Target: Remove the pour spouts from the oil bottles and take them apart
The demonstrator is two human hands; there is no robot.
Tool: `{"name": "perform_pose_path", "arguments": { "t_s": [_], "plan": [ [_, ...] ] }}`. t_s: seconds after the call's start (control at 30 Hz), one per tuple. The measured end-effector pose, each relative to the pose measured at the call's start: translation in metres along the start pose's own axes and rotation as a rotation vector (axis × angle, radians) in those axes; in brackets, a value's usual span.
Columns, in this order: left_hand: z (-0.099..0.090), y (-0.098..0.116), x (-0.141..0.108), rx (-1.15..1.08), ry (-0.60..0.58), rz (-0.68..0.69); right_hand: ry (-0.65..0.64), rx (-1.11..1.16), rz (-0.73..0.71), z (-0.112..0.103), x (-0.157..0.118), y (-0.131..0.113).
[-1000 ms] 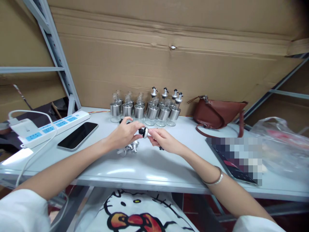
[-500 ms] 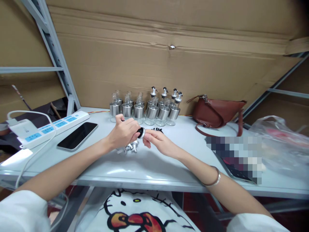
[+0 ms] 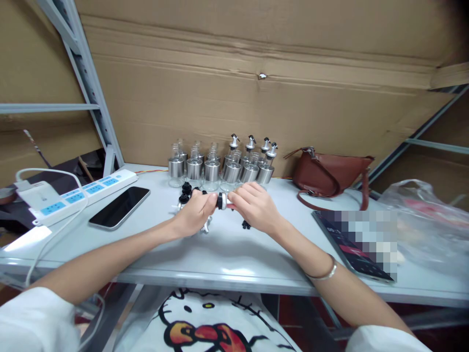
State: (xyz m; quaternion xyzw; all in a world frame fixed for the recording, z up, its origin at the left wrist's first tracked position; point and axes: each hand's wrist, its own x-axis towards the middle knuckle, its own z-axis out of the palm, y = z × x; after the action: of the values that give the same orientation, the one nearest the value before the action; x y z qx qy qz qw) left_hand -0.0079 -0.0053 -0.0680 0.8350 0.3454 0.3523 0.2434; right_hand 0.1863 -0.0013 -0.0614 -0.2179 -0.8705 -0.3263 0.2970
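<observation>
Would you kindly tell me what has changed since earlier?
The left hand has drawn nearer the person, baring more black stoppers behind it; the right hand, pinching before, now grips knuckles-up. Both still hold the bottle pourer. Glass bottles and black phone stayed put.

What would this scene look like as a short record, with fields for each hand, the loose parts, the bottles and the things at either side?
Left hand: holding the black end of a black-and-silver stopper
Right hand: gripping the stopper's silver side
Loose parts: black pieces and silver pieces on the table
Bottles: glass, silver-banded, standing at the back; four show spouts
Left side: phone, power strip
Right side: brown bag, clear plastic bag
</observation>
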Motion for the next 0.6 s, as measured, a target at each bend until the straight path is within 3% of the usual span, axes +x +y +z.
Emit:
{"name": "perform_pose_path", "arguments": {
  "t_s": [0.1, 0.17, 0.3, 0.4, 0.47, 0.6],
  "plan": [
    [-0.002, 0.008, 0.001, -0.403, -0.200, -0.267, 0.074, -0.099, -0.077, -0.003, -0.002, 0.004],
    [-0.004, 0.010, 0.002, -0.614, -0.294, -0.375, 0.139, -0.132, -0.081, -0.001, -0.005, 0.005],
    [-0.008, 0.009, 0.002, -0.872, -0.334, -0.431, 0.189, -0.182, 0.072, 0.009, -0.011, 0.002],
    [-0.009, 0.007, 0.002, -0.994, -0.410, -0.436, 0.184, -0.197, 0.109, 0.014, -0.014, -0.002],
    [-0.009, 0.005, 0.002, -1.036, -0.410, -0.435, 0.184, -0.169, 0.111, 0.015, -0.015, -0.003],
    [-0.010, 0.001, 0.003, -0.973, -0.232, -0.406, 0.154, -0.173, 0.183, 0.014, -0.013, 0.001]
  ]
}}
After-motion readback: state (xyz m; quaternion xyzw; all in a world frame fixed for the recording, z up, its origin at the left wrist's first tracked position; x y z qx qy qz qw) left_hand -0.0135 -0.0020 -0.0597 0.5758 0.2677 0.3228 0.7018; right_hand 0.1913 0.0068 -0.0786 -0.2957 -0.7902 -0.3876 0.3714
